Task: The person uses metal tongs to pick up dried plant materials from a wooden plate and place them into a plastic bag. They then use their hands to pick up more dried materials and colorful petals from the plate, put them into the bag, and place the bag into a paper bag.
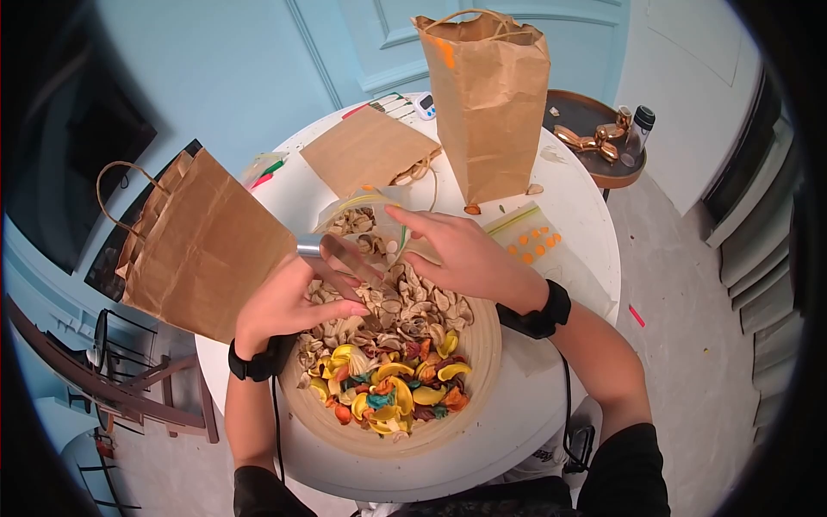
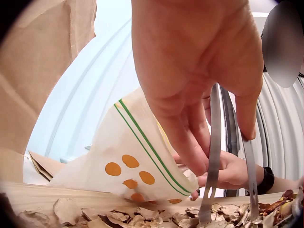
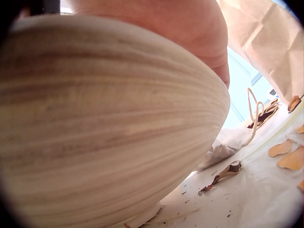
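Note:
My left hand (image 1: 280, 302) grips a pair of metal tongs (image 2: 214, 152), their tips reaching down among beige dried petals (image 1: 431, 297) in a round wooden bowl (image 1: 489, 345). Coloured dried petals (image 1: 396, 392), yellow, orange, red and teal, fill the near side of the bowl. Over its far rim leans a clear zip bag (image 2: 95, 164) with orange dots and a green seal, beige petals inside. My right hand (image 1: 469, 258) holds this bag at its open mouth, thumb and index finger spread along the edge. The bowl's side hides most of that hand in the right wrist view.
Upright paper bags stand at the left (image 1: 207, 250) and back right (image 1: 491, 112) of the white table (image 1: 560, 362). A flat paper bag (image 1: 366, 151) lies behind the bowl. Another dotted zip bag (image 1: 560, 267) lies at the right. A side table (image 1: 594, 172) holds a bottle (image 1: 637, 138).

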